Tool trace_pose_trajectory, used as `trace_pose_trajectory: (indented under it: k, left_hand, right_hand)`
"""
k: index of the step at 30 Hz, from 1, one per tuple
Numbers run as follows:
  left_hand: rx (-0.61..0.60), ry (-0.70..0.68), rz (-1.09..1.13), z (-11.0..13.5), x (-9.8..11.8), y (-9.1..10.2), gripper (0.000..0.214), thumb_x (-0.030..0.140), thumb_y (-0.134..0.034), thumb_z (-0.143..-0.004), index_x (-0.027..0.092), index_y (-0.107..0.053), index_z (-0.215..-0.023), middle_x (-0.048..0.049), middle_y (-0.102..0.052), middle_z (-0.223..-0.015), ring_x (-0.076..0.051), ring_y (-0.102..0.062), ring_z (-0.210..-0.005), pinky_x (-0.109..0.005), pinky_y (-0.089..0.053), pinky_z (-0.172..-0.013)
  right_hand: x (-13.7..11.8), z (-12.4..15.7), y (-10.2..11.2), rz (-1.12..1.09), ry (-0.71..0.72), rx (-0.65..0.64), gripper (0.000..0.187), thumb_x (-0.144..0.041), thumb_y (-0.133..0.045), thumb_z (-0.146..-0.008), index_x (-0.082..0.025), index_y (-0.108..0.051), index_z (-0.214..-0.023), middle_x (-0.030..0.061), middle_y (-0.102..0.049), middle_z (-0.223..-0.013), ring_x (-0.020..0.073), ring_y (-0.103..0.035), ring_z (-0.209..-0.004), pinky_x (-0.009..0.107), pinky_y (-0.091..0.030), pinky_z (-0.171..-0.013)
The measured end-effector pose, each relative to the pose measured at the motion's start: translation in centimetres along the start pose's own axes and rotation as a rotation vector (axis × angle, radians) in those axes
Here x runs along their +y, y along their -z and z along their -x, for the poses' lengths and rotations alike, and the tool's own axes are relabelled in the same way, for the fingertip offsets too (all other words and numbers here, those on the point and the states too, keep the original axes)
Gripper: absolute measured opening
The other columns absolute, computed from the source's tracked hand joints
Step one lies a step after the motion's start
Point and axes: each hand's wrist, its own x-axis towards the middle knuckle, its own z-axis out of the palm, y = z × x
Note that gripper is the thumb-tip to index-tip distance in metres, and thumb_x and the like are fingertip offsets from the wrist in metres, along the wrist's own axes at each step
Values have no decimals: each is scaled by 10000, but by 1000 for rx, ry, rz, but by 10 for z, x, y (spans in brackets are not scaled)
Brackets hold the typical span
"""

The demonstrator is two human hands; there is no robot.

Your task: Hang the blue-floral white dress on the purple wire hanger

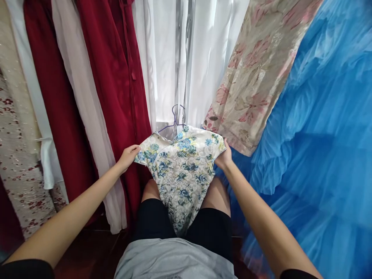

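Observation:
A white dress [183, 166] with blue and yellow flowers hangs on a thin purple hanger [174, 116] in front of my legs. My left hand [128, 157] pinches the end of its left-side sleeve. On the other side, my right hand [225, 155] grips the opposite sleeve, its fingers partly hidden behind the cloth. Between the two hands the shoulders are spread wide, and the body of the dress narrows downward between my thighs. The hanger's hook rises above the collar, before the white fabric.
Dark red garments [112, 69] and a pale pink one [84, 93] hang at left, beside a floral-embroidered cloth [21, 186]. White drapes [209, 50] hang behind the hanger. To the right are a beige floral garment [250, 85] and a ruffled blue tulle gown [325, 155]. Dark floor [87, 252] shows below.

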Motion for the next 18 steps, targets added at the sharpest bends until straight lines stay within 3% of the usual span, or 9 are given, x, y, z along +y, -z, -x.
trace_pose_trajectory:
  k: [4,7,10,15,18]
  left_hand:
    - [257,-120,107,13,17,-3,312,438,-679,-720,148,-685,-838,-9,-648,-751,-155,-554,-706,-238,-420,-651]
    - [301,-211,57,13,36,-2,263,391,-612,-748,155,-679,-842,-3,-634,-757,-151,-541,-708,-234,-408,-649]
    - [142,-228,-80,5,58,4,241,332,-589,-723,157,-683,-860,-6,-643,-773,-161,-547,-717,-244,-409,-653]
    - [-231,-104,-212,-15,83,2,376,245,-584,-617,156,-668,-973,-3,-640,-765,-175,-547,-674,-256,-402,-610]
    - [-289,-166,-279,-19,85,-15,278,304,-575,-706,159,-663,-927,-16,-639,-800,-186,-557,-732,-263,-413,-646]
  right_hand:
    - [-8,1,2,-4,48,161,514,-688,-676,-776,-192,-702,-905,51,-759,-857,278,-711,-959,408,-579,-851]
    - [-16,-10,-7,32,198,307,490,-662,-721,-728,-186,-662,-829,24,-729,-774,252,-705,-895,361,-576,-817]
    - [-32,-32,-13,-3,203,306,515,-697,-703,-712,-196,-625,-806,23,-709,-745,252,-703,-853,359,-579,-774]
    - [-66,-67,-31,111,169,203,531,-730,-661,-732,-202,-622,-781,29,-688,-715,249,-683,-800,374,-562,-764]
    - [-78,-64,-61,265,132,78,541,-732,-607,-788,-194,-619,-732,19,-642,-672,226,-642,-740,351,-532,-732]
